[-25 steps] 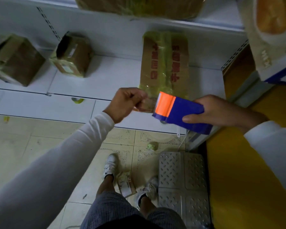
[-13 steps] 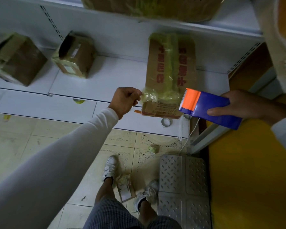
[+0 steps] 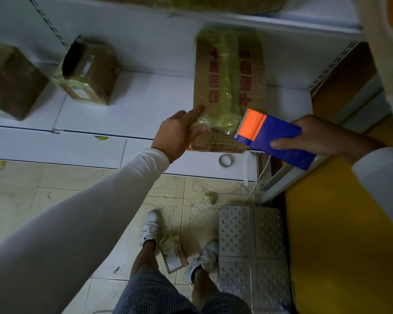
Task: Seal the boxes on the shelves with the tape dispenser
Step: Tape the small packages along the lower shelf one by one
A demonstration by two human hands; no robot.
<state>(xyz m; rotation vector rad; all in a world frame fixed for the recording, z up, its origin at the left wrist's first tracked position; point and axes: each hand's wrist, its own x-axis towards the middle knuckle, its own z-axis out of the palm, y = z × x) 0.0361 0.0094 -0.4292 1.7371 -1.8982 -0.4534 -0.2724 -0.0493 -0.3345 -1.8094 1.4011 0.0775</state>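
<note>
A long cardboard box [image 3: 252, 82] with red print lies on the white lower shelf [image 3: 145, 105], a band of yellowish tape running down its middle. My left hand [image 3: 179, 132] lies flat on the box's near left corner, its straight fingers pressing the crinkled tape end. My right hand [image 3: 322, 137] grips a blue tape dispenser [image 3: 279, 139] with an orange front and a toothed blade, held just off the box's near right corner. Two smaller taped boxes, one [image 3: 89, 73] and another [image 3: 9, 82], sit on the shelf to the left.
A tape roll [image 3: 226, 160] lies on the shelf edge below the long box. Another shelf with a box [image 3: 213, 3] hangs above. On the tiled floor are a metal tread plate [image 3: 252, 250], a small carton [image 3: 173, 252] between my feet, and a tape scrap [image 3: 208, 198]. Yellow flooring [image 3: 340, 245] lies to the right.
My left hand let go of the pinched tape end and opened flat onto the box's corner. The dispenser moved away to the right of the box front.
</note>
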